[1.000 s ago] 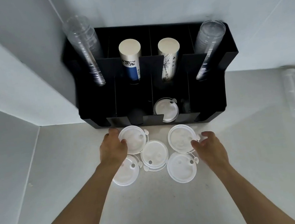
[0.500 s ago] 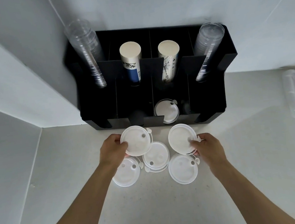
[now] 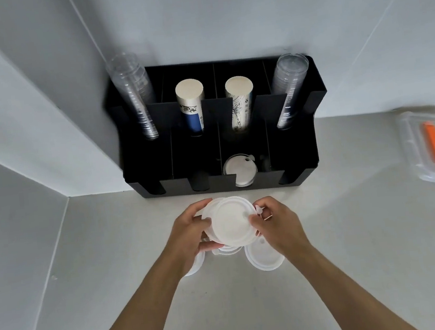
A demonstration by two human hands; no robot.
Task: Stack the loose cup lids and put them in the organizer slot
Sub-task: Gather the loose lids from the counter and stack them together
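Note:
Two white cup lids (image 3: 230,221), one overlapping the other, are held above the counter between both hands. My left hand (image 3: 192,235) grips their left edge and my right hand (image 3: 275,225) grips the right edge. Under the hands more white lids lie on the counter: one (image 3: 264,257) at the right, one (image 3: 194,266) partly hidden at the left, one (image 3: 228,250) barely showing in the middle. The black organizer (image 3: 293,166) stands against the wall, and a lid (image 3: 238,169) sits in its third front slot.
The organizer's back row holds two stacks of clear cups (image 3: 134,98) (image 3: 290,90) and two stacks of paper cups (image 3: 191,105) (image 3: 238,102). A clear plastic box (image 3: 411,146) with an orange item stands at the right. A wall corner juts out on the left.
Each hand lifted a lid off the counter, and the two hands came together in the middle so the lids now overlap.

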